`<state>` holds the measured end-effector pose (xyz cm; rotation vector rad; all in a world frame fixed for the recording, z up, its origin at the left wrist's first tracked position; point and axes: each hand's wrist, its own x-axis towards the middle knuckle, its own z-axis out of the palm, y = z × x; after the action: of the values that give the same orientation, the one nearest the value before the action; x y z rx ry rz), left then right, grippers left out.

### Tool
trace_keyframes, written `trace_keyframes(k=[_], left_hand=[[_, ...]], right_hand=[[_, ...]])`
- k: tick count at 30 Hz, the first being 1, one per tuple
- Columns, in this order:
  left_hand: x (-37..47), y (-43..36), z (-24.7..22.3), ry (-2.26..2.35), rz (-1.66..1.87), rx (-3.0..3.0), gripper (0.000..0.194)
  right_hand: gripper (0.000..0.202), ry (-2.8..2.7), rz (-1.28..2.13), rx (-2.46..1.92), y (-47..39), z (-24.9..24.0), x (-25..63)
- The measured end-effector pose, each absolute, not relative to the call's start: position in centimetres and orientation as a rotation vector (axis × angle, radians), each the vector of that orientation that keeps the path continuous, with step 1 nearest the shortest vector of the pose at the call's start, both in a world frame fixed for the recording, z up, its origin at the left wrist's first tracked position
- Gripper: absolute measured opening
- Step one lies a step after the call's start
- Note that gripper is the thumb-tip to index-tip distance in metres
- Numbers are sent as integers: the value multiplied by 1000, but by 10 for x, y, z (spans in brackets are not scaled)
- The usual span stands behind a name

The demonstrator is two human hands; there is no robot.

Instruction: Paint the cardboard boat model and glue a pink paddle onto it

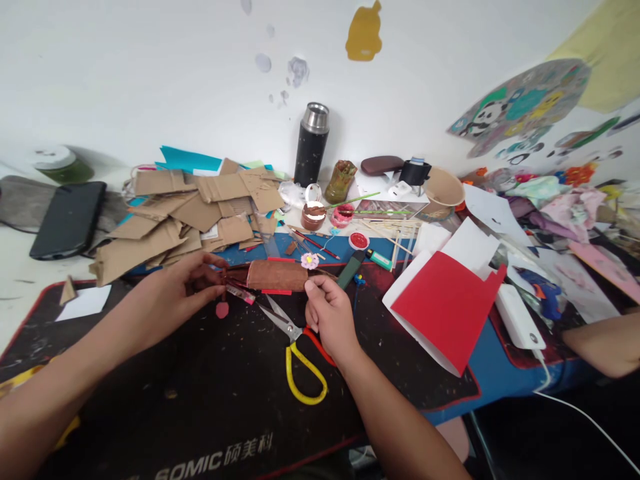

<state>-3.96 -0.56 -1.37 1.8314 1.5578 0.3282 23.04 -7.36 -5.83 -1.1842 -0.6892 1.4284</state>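
A brown-painted cardboard piece [278,275], curved like a short roll, hangs between my hands above the black mat, with red strips showing along its upper and lower edges. My right hand [330,312] pinches its right end between thumb and fingers. At the left end, the fingers of my left hand [199,288] are closed around something dark and thin that I cannot make out. Below those fingertips shows a small reddish disc [222,310]. Scissors [290,328] with one yellow and one red handle lie open on the mat, partly under my right hand.
Cardboard scraps [175,213] pile up at the back left beside a phone [69,220]. Behind stand a black flask [311,147] and open paint pots [313,217]. Red folded card [445,310] and a white power strip [519,317] lie right, near another person's arm [607,347].
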Motion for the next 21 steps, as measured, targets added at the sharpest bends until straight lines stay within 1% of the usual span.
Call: trace_keyframes(k=[21], left_hand=[[-38, -6, -10, 1559, 304, 1842, 55]], right_hand=[[42, -689, 1422, -1182, -73, -58, 231]])
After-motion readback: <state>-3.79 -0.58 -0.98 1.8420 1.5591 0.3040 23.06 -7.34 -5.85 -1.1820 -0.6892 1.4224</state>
